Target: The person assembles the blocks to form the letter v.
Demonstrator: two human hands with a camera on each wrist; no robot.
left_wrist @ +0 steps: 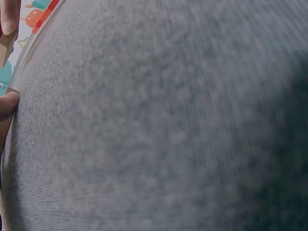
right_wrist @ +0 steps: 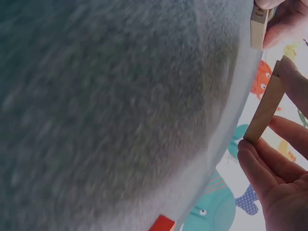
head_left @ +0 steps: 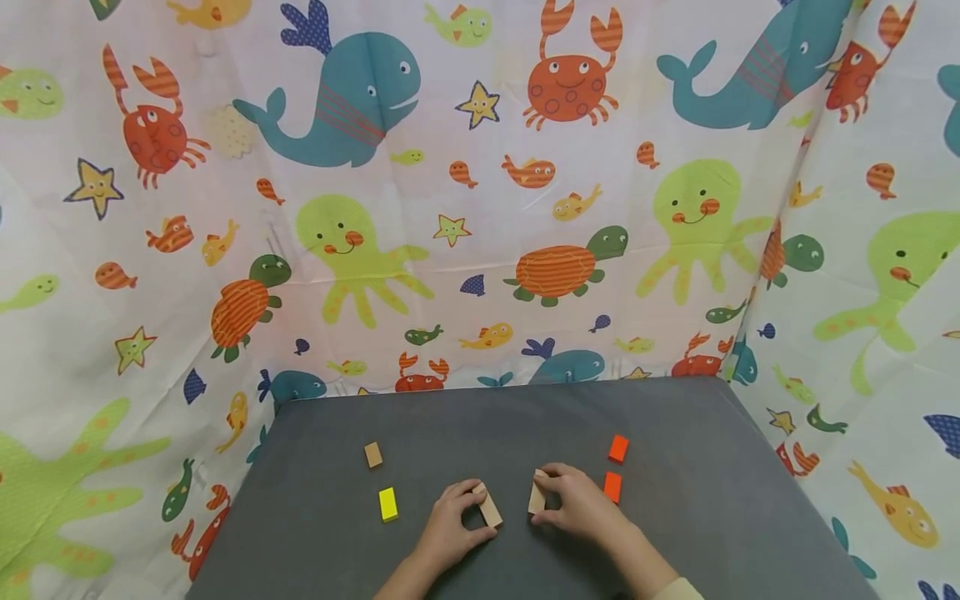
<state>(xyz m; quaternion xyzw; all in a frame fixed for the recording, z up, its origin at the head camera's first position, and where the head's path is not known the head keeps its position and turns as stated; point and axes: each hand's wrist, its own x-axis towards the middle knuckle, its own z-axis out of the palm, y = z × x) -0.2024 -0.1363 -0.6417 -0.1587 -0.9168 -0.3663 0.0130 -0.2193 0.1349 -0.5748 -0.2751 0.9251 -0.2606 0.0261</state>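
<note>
In the head view my left hand (head_left: 448, 523) pinches a plain wooden block (head_left: 490, 508) end to end between thumb and fingers, low over the grey tabletop. To its right, my right hand (head_left: 583, 502) grips a second wooden block (head_left: 537, 497) the same way. A gap separates the two blocks, which lean toward each other at their near ends. The right wrist view shows the right hand's block (right_wrist: 264, 109) between thumb and fingertips, with the left hand's block (right_wrist: 258, 28) above, dark print on its end. Only a thumb (left_wrist: 8, 105) and bits of wood appear at the left wrist view's edge.
Left on the grey table (head_left: 480, 425) lie a small wooden block (head_left: 373, 455) and a yellow block (head_left: 387, 504). Two red blocks, one farther (head_left: 618, 448) and one nearer (head_left: 612, 487), lie just beyond the right hand. A sea-animal curtain (head_left: 465, 317) encloses the table's back and sides.
</note>
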